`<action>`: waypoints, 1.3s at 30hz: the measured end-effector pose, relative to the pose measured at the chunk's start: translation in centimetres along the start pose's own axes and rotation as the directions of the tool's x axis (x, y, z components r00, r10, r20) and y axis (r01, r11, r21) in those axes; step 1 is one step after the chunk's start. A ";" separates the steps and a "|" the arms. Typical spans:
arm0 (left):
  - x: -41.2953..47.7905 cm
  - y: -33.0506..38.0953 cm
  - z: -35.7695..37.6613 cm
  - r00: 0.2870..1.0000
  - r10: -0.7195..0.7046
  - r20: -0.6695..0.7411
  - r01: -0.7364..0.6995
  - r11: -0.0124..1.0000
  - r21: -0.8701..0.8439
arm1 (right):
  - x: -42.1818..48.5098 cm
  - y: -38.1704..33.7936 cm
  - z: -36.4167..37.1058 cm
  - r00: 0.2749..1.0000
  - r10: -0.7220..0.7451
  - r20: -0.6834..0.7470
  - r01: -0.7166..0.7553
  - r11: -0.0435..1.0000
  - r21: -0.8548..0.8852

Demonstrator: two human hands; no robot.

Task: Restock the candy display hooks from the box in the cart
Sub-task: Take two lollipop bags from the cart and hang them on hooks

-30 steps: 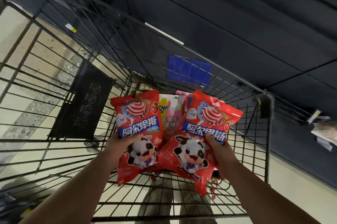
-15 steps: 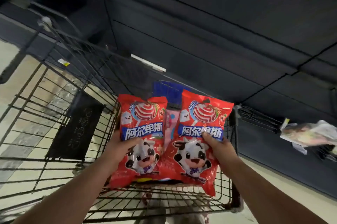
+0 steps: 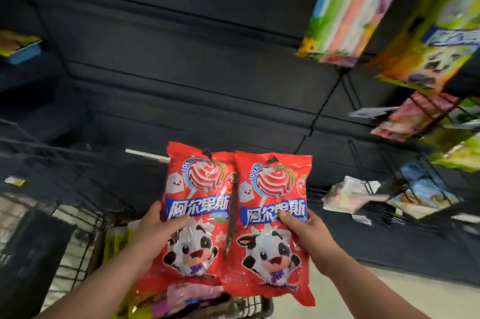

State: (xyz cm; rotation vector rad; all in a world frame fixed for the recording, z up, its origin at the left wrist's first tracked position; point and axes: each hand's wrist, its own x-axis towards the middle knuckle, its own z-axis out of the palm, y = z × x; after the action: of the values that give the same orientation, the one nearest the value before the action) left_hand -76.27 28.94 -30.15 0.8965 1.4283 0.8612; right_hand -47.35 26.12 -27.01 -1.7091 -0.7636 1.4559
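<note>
Two red lollipop candy bags with a cartoon cow are held upright side by side in front of me. My left hand (image 3: 155,235) grips the left bag (image 3: 197,212) at its left edge, thumb across the front. My right hand (image 3: 306,233) grips the right bag (image 3: 275,230) at its right edge, thumb on the blue label. Each bag has a hang hole at its top. Below them, the wire cart (image 3: 78,230) holds more candy packets (image 3: 161,303). Display hooks (image 3: 368,186) with hanging candy stand to the right.
Dark shelving panels (image 3: 181,59) fill the background. Colourful candy bags (image 3: 345,7) hang at the upper right, with more (image 3: 415,116) lower down the wire rack. A blue tray (image 3: 20,51) sits on a shelf at the far left. Pale floor (image 3: 337,292) shows at the lower right.
Both hands have lifted the two red bags up out of the cart. My view has swung up and to the right, bringing the hanging candy display into sight.
</note>
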 end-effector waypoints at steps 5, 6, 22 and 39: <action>-2.6 2.4 9.0 0.993 0.062 0.101 -0.065 0.997 0.031 | -4.8 -0.4 -9.0 0.995 -0.067 -0.078 0.072 0.996 0.057; -3.3 2.7 10.9 0.991 0.083 0.103 -0.087 0.996 0.031 | -5.8 -0.4 -10.8 0.992 -0.085 -0.094 0.092 0.993 0.074; -15.1 4.7 27.5 0.976 0.186 0.109 -0.187 0.982 -0.003 | -13.8 -0.4 -28.6 0.966 -0.231 -0.113 0.246 0.957 0.151; -8.8 5.3 23.0 0.987 0.133 -0.091 -0.135 0.991 -0.012 | -5.3 -3.2 -26.5 0.976 -0.205 -0.069 0.209 0.976 0.067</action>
State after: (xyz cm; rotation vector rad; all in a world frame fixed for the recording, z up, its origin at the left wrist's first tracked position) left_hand -52.86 23.37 -22.57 0.9585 1.4473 1.0254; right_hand -22.08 19.16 -19.58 -1.5616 -0.8182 1.2675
